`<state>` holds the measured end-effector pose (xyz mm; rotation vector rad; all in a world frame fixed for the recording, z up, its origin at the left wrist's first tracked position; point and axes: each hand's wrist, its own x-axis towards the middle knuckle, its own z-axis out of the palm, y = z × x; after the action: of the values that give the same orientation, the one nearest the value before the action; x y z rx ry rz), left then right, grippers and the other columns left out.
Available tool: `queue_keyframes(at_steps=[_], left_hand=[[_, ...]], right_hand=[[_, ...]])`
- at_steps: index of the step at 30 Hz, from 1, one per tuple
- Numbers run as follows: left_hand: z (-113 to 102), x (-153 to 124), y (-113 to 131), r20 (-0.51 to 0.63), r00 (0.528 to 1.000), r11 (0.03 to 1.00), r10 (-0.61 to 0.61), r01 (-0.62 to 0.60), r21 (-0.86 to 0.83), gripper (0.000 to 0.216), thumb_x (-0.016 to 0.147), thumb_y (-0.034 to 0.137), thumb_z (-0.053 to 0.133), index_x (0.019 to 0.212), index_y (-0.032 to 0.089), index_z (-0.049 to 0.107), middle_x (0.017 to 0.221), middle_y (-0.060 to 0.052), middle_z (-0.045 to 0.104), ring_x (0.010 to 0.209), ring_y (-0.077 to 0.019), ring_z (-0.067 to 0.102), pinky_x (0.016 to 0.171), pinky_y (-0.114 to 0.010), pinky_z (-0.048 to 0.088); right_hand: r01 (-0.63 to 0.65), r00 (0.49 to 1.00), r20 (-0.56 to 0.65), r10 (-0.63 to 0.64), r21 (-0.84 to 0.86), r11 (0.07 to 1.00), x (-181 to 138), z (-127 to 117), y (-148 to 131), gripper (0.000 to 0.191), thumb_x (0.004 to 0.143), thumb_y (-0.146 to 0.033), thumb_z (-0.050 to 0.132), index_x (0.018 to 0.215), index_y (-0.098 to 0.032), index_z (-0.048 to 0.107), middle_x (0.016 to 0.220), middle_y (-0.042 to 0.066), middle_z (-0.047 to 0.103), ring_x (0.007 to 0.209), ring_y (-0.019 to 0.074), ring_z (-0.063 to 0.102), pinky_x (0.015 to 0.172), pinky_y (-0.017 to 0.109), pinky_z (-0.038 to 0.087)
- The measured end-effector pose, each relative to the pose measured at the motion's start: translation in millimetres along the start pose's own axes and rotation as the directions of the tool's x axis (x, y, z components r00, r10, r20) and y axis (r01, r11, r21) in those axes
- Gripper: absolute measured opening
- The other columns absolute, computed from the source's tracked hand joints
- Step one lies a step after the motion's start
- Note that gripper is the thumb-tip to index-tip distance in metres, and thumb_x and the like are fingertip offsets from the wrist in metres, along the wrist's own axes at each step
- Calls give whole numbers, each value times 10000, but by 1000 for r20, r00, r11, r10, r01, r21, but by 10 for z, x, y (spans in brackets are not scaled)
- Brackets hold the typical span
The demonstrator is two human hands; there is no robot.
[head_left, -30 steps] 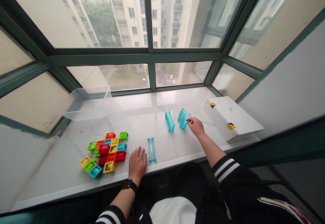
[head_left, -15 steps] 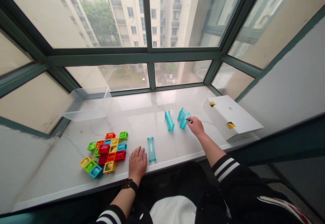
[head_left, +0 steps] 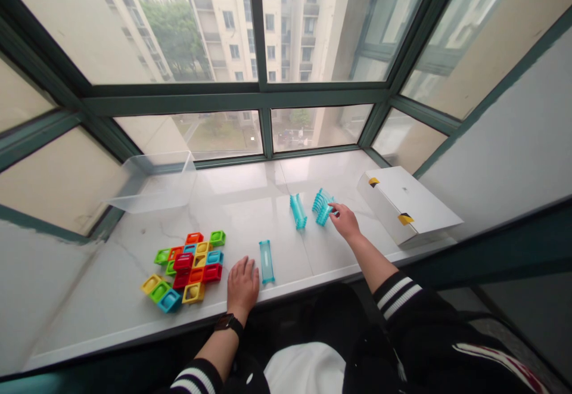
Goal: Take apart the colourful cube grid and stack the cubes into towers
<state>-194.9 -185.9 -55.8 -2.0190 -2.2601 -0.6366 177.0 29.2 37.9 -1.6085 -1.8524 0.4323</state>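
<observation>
On marble sill [head_left: 250,200]: right hand [head_left: 345,221] fingers pinching curved, ribbed translucent-blue track stack [head_left: 320,205]; left hand [head_left: 242,284] flat, fingers together.

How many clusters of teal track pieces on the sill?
3: flat piece beside the left hand, upright piece just left of the fanned stack at the right hand. The stack may hide more.

A clear plastic bin [head_left: 154,182] stands at the far left of the surface [head_left: 250,203], below the window [head_left: 263,93]. A white box [head_left: 409,203] bearing 2 yellow-black marks lies at the right end. A cluster of coloured blocks [head_left: 190,269] occupies the near left.
</observation>
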Motion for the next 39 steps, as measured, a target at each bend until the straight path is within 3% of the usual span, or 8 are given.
queue_keyframes(at_steps=[9, 32, 39], left_hand=[[-16, 1, 9, 23, 1000, 1000, -10, 10, -17, 414, 1054, 338, 424, 1325, 183, 698, 1451, -153, 631, 1338, -334, 536, 1153, -507, 426], [2, -7, -3, 33, 999, 1000, -4, 4, -11, 397, 1048, 338, 442, 1320, 188, 690, 1452, -152, 625, 1345, -331, 531, 1158, -502, 413], [-9, -7, 7, 31, 999, 1000, -12, 12, -7, 383, 1055, 335, 438, 1309, 192, 687, 1445, -140, 628, 1343, -323, 531, 1170, -490, 403]], right_hand=[[-47, 999, -14, 47, 29, 998, -110, 17, 47, 517, 851, -220, 616, 1368, -245, 631, 1040, 32, 753, 763, 176, 661, 828, 344, 557], [-78, 997, -16, 77, -24, 997, -53, 39, -49, 519, 848, -213, 640, 1366, -245, 631, 1026, 21, 757, 791, 185, 674, 788, 328, 537], [-5, 1000, -24, 4, -47, 999, -81, 55, -44, 441, 872, -199, 606, 1299, -266, 693, 1005, 32, 738, 774, 186, 654, 777, 322, 530]])
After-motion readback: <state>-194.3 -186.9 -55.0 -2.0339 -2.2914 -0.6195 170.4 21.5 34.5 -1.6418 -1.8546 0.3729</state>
